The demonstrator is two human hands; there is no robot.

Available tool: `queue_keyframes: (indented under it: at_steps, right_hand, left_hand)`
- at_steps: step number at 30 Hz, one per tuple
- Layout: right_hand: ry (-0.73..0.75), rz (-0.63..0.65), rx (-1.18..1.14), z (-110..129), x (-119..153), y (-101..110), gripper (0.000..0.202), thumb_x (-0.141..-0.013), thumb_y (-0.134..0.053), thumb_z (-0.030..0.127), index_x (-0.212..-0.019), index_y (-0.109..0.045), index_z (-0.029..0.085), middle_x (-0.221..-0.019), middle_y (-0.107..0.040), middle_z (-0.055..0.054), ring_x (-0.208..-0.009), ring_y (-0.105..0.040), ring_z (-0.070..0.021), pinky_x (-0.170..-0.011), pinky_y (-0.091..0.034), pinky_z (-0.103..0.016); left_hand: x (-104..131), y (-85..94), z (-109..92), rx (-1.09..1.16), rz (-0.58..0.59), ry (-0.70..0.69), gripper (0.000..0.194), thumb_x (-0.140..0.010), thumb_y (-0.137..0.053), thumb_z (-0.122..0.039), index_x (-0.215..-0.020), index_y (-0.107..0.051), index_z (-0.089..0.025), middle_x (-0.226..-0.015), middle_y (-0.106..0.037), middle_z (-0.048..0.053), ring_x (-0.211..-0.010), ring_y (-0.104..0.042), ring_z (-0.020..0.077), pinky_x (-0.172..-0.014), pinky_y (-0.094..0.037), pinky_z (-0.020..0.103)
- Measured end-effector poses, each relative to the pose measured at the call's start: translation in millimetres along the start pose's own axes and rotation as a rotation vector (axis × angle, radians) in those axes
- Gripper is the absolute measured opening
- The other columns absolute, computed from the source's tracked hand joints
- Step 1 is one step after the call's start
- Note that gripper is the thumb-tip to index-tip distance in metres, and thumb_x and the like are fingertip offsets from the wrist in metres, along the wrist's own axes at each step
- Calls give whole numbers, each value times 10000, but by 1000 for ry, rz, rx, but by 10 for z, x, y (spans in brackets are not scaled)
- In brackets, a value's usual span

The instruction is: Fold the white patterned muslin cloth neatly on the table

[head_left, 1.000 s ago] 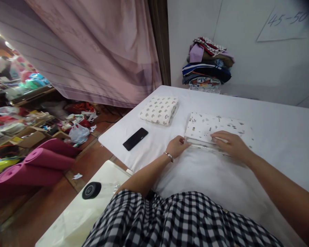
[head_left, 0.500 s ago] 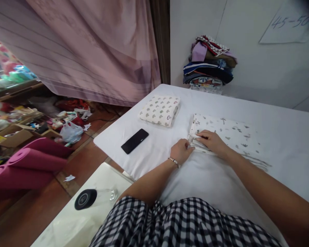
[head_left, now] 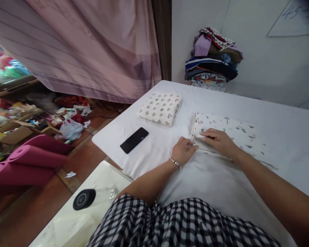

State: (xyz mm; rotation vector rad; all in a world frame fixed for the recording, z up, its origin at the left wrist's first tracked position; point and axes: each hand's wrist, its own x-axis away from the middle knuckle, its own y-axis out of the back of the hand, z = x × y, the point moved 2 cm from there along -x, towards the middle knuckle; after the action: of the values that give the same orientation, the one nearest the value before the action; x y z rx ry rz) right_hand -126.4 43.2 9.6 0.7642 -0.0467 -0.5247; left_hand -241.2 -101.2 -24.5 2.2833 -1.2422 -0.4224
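Note:
A white printed cloth, with small palm and animal-like figures, lies folded in layers on the white-covered table. My right hand pinches an upper layer near its left edge, thumb and fingertips pressed together. At the near left corner of the same cloth, my left hand is closed with its fingertips on the fabric edge. Its wrist carries a bracelet. Farther back to the left rests a folded cloth with grey mushroom-like prints, apart from both hands. What this fabric is as an article I cannot tell.
A black phone lies left of my hands on the table. A lower white surface holds a clear bottle with a black cap. Folded clothes are stacked by the wall. Pink rolled mats and clutter occupy the floor.
My right hand has shifted slightly right, raising the upper layer's edge a little. My left hand stays at the near corner. The view has tilted slightly.

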Motion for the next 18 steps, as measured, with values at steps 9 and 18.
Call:
queue_keyframes:
  at_steps: [9,18]
  right_hand:
    - [154,158,273,114,175,-155,269,-857,-508,409,-1038,-650,269,-973,-625,-68,-922,-576,-243,-742,-468,-369]
    - [0,46,16,46,116,-83,249,-867,-477,392,-848,-676,243,-886,-655,-49,-788,-602,-201,-714,-471,-342]
  left_hand:
    - [-43,-31,37,58,-46,-69,150,-802,-596,-246,-670,-558,-187,-740,-519,-14,-655,-479,99,-642,-388,228]
    - [-120,30,107,180,-107,-167,228,-842,-561,-307,-656,-584,-177,-694,-514,-24,-619,-472,85,-618,-393,218]
